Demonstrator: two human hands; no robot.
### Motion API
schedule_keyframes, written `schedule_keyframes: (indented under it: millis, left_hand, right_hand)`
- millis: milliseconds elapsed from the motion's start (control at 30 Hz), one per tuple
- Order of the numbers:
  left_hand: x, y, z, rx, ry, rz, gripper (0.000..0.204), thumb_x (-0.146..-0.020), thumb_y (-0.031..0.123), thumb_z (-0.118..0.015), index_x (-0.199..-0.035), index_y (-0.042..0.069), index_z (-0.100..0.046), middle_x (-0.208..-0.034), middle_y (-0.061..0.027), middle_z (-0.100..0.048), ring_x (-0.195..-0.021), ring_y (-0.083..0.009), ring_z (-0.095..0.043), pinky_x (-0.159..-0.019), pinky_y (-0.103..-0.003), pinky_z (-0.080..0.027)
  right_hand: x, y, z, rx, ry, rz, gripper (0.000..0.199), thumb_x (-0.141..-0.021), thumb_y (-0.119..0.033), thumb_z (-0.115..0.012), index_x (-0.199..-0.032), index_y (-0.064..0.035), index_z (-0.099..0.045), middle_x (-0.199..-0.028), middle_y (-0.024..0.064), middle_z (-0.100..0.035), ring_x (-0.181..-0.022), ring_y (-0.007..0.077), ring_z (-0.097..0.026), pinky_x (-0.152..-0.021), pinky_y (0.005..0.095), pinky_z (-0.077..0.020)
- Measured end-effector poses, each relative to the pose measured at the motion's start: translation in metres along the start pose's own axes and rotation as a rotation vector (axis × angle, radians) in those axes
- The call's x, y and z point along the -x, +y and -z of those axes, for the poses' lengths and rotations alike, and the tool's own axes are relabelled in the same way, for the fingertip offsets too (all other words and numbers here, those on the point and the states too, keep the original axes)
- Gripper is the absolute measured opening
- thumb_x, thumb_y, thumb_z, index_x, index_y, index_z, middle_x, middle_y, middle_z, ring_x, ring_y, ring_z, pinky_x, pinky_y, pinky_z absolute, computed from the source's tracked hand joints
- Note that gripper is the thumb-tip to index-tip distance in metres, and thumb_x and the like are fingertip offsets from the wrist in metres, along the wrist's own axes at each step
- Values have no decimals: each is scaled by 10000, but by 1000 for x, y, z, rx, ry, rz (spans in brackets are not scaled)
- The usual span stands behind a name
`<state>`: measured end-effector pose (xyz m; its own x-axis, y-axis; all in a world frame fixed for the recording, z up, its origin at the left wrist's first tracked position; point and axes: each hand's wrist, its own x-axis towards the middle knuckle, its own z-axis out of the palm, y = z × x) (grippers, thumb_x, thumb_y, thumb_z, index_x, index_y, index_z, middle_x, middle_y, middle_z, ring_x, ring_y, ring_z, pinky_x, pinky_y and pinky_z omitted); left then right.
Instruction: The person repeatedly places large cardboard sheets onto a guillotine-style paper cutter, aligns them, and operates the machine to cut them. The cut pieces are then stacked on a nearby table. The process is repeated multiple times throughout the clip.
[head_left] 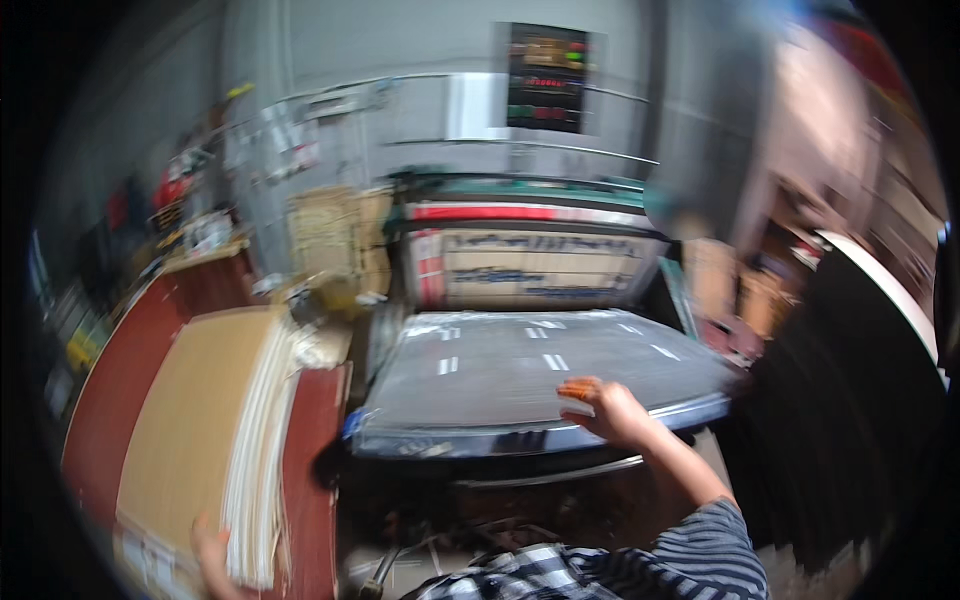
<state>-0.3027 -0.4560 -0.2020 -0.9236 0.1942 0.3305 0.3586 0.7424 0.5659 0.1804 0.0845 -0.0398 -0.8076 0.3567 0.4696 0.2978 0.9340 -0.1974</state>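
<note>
In the middle stands a large press with a flat grey bed point(490, 385) bearing short white strips. Above the near part of this bed is my right hand point(610, 410), its fingers stretched leftward and apart, with orange coverings on the fingertips. It holds nothing that I can see; whether it touches the bed is unclear. Behind the bed rises a pale board point(545, 268) with dark blue marks, set in the press. My left hand point(210, 555) is low on the left, at the near edge of a stack of brown cardboard sheets point(195, 410). Blur hides its grip.
Reddish-brown boards point(312, 470) lie under and beside the cardboard stack. On the right stands a tall dark stack with a curved-looking edge point(840, 400). A control panel point(546, 78) with lights is on the back wall. Brown boards point(325, 235) lean behind the press.
</note>
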Motion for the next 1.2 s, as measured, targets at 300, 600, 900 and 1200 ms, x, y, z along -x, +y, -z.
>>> schedule_keyframes:
  millis: [300, 600, 900, 1200]
  left_hand:
    - [-64, 200, -103, 407, -477, -285, 545, -877, 209, -684, -1366, 68, -491, -1400, -188, -466, -1278, -406, -439, -1086, -452, -330]
    - [37, 500, -153, 521, -596, -836, 459, -660, 81, -776, -1093, -26, -665, -1039, -193, -681, -1006, -329, -641, -899, -372, -484]
    - [44, 542, -178, 546, -744, -895, 427, -680, 96, -776, -1068, -47, -671, -1021, -198, -695, -972, -292, -669, -873, -351, -498]
    - [45, 511, -173, 897, -416, -653, 421, -718, -132, -695, -1118, -7, -657, -1134, -156, -669, -1082, -261, -632, -952, -338, -469]
  right_hand:
    - [161, 141, 357, 1359, 759, -563, 184, -750, -221, -692, -835, -59, -676, -772, 133, -646, -755, 340, -639, -714, 463, -496]
    - [299, 126, 487, 1403, 272, -1629, 571, -812, -458, -696, -1233, -89, -582, -1234, 107, -605, -1167, 276, -553, -983, 490, -397]
    - [271, 117, 502, 1663, 514, -906, 227, -898, -251, -571, -845, -58, -678, -839, 186, -679, -801, 338, -671, -686, 416, -529]
    - [139, 40, 402, 1753, 644, -135, 407, -856, -143, -673, -1250, -168, -575, -1210, 73, -646, -1005, 244, -671, -812, 354, -557]
